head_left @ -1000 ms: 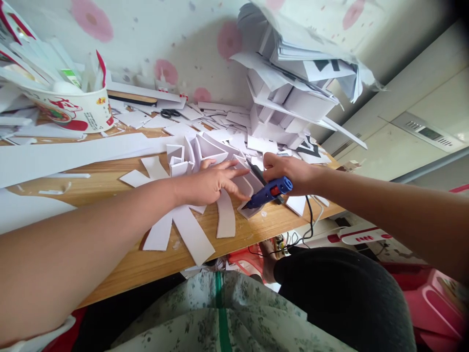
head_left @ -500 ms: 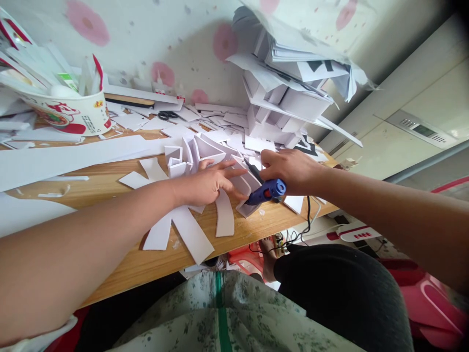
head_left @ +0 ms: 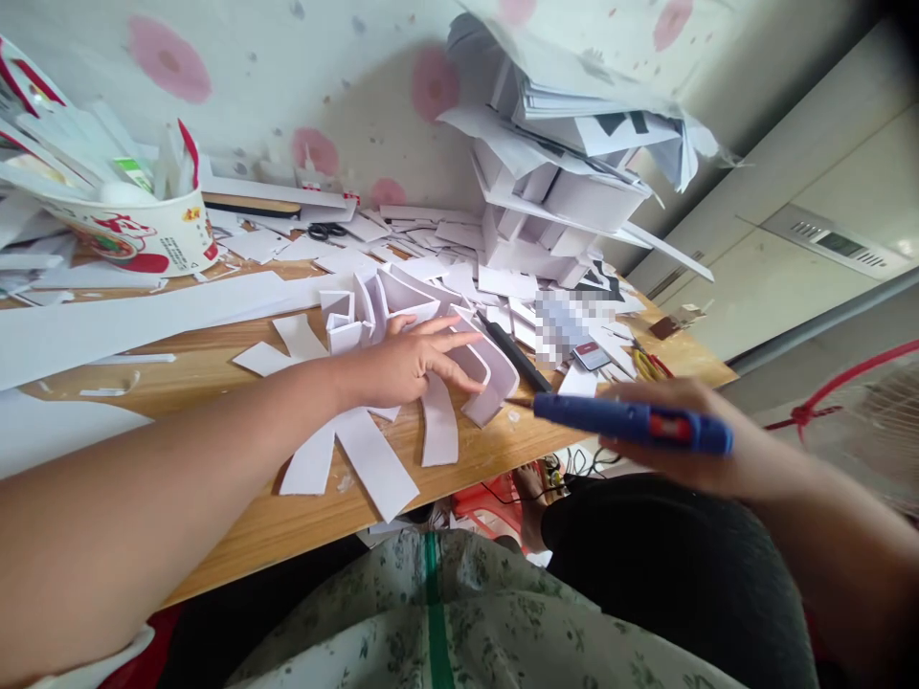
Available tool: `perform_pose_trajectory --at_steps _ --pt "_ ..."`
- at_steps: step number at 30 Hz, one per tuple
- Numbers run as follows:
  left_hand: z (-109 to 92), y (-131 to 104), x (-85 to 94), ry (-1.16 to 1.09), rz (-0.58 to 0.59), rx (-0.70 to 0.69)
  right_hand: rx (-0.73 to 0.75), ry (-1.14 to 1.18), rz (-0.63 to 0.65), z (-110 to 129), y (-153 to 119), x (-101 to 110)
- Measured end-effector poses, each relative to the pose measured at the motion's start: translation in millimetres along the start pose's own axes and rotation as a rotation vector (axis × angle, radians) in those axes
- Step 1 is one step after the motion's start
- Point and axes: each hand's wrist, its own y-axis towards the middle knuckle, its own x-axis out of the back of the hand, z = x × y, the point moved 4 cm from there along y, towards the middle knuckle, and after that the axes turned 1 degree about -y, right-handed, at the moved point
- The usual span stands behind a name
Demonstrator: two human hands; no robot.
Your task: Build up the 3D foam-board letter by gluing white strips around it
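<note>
My left hand rests with fingers spread on a group of curved white foam board strips. Its fingertips touch the top edges of a curved strip standing on edge at the right of the group. In my right hand, blurred by motion, is a blue hot glue gun with a red part on its side. The nozzle points left, near the lower end of that curved strip; whether it touches is unclear. Small box-like white pieces stand left of my fingers. Loose white strips lie below my left hand.
A paper noodle bucket full of white scraps stands at the left. Black scissors, a long black tool and many offcuts lie on the wooden table. A white layered model rises at the back right.
My right hand has moved right and toward me, swinging the glue gun lengthwise with its nozzle to the left. The black tool behind it shows more fully. My left hand has barely moved.
</note>
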Motion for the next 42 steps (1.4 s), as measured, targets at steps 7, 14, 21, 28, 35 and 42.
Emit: perform_pose_trajectory --at_steps 7,14,21,28,35,42 --pt "-2.1 1.0 0.4 0.003 -0.010 0.043 -0.208 0.091 -0.098 19.3 -32.7 -99.0" --pt "-2.2 1.2 -0.3 0.002 -0.018 0.036 -0.307 0.009 -0.086 29.4 -19.5 -122.3" --pt "-2.4 0.7 -0.2 0.000 -0.020 0.041 -0.307 0.000 -0.145 26.6 -16.0 -125.2" --pt "-0.9 1.1 -2.1 0.004 -0.025 0.030 -0.324 0.146 -0.104 15.6 -12.9 -121.9" --pt "-2.8 0.7 -0.2 -0.032 -0.035 0.042 -0.340 0.187 -0.089 10.1 -14.6 -127.4" --pt "-5.1 0.6 1.9 -0.061 -0.027 0.041 -0.327 0.144 -0.111 6.1 -12.8 -130.3"
